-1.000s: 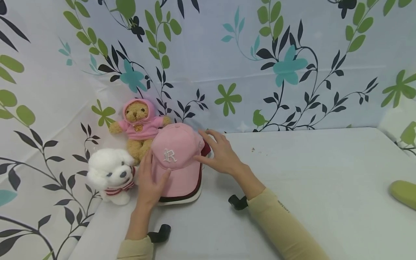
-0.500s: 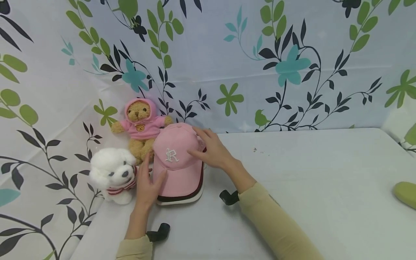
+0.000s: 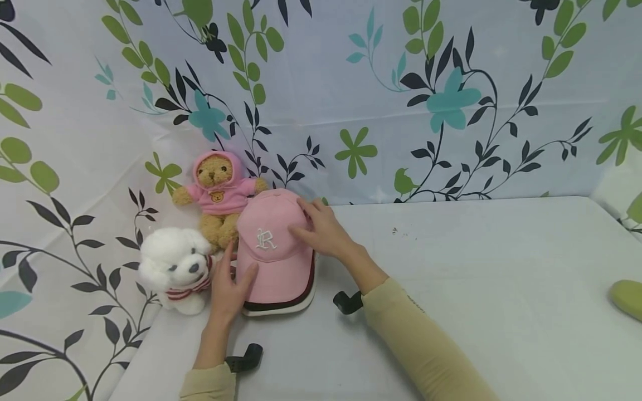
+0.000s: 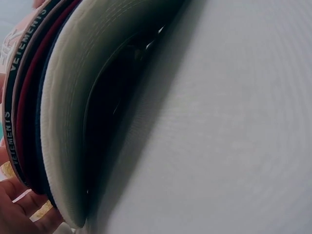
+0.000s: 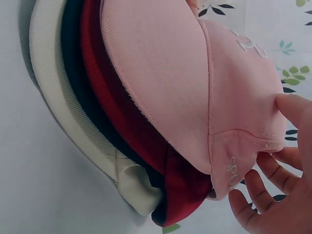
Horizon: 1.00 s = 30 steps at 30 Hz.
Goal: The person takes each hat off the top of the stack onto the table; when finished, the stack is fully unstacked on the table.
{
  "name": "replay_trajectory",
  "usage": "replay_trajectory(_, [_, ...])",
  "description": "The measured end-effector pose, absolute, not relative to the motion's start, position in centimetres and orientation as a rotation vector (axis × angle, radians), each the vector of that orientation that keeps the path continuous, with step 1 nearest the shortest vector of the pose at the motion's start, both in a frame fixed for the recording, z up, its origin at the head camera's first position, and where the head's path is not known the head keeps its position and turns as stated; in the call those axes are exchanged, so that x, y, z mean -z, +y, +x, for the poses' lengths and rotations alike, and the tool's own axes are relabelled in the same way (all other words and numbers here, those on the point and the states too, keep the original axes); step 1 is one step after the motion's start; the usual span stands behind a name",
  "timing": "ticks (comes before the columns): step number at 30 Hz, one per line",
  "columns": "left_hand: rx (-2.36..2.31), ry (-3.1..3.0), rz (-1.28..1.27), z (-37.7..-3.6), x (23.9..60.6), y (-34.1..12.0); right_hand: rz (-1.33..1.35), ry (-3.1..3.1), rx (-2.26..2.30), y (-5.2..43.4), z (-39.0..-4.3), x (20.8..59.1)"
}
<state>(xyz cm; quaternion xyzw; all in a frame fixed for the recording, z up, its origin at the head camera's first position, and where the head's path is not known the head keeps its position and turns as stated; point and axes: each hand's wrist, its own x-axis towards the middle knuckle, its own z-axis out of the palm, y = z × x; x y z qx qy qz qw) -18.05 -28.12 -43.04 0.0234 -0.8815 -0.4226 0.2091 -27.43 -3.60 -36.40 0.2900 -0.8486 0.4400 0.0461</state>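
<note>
A pink cap (image 3: 273,250) with a white embroidered letter tops a stack of caps at the table's back left. Under it lie a dark red brim (image 5: 122,122), a dark one and a white one (image 5: 53,97). My left hand (image 3: 225,284) lies against the left edge of the brims, fingers fairly straight and thumb on the pink brim. In the left wrist view its fingers (image 4: 19,209) show beside the stacked brim edges (image 4: 63,122). My right hand (image 3: 326,234) rests on the right side of the pink crown. Its spread fingers (image 5: 278,195) loosely cup the cap's back.
A teddy bear in a pink hoodie (image 3: 217,192) sits right behind the caps, and a white plush dog (image 3: 173,267) stands at their left. A green object (image 3: 627,298) lies at the far right edge. The white table (image 3: 476,278) is backed by a leaf-print cloth.
My right hand has slid left from beside the cap onto its crown. The left hand has hardly moved.
</note>
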Motion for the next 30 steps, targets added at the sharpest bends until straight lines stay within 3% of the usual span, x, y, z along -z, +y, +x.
replay_trajectory(30, [1.089,-2.373,0.015,-17.7,42.3,-27.7,0.907,-2.502,-1.373,-4.2,-26.8,34.9])
